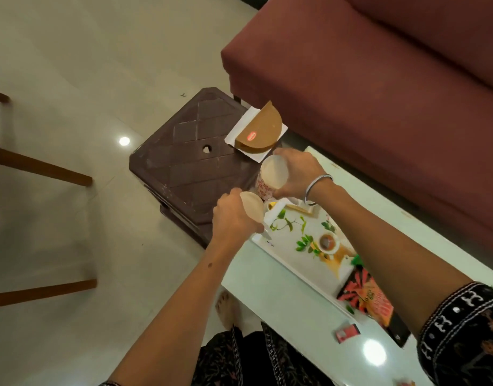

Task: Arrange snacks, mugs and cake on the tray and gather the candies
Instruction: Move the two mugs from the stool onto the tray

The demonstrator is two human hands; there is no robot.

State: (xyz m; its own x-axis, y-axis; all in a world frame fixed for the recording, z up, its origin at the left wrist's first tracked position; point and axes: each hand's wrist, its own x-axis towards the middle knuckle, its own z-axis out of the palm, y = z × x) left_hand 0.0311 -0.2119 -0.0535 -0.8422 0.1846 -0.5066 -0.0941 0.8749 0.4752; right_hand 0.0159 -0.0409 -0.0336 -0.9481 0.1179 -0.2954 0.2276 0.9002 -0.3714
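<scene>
Both mugs are in hand: the left hand [234, 215] wraps its fingers around the plain mug [252, 208], the right hand [298, 174] around the patterned mug [269, 179], held above the tray's [292, 232] far corner. Next, I judge, each must be lowered upright onto bare tray just below the fingers; the cake [260, 129] waits beyond them on the stool [184, 162].

Glossy tiled floor [72, 65]; matt brown plastic stool [189, 162]; maroon cloth sofa [378, 93]; glossy white bench [295, 302]; smooth ceramic mugs [270, 176]; shiny snack packet [365, 293].
</scene>
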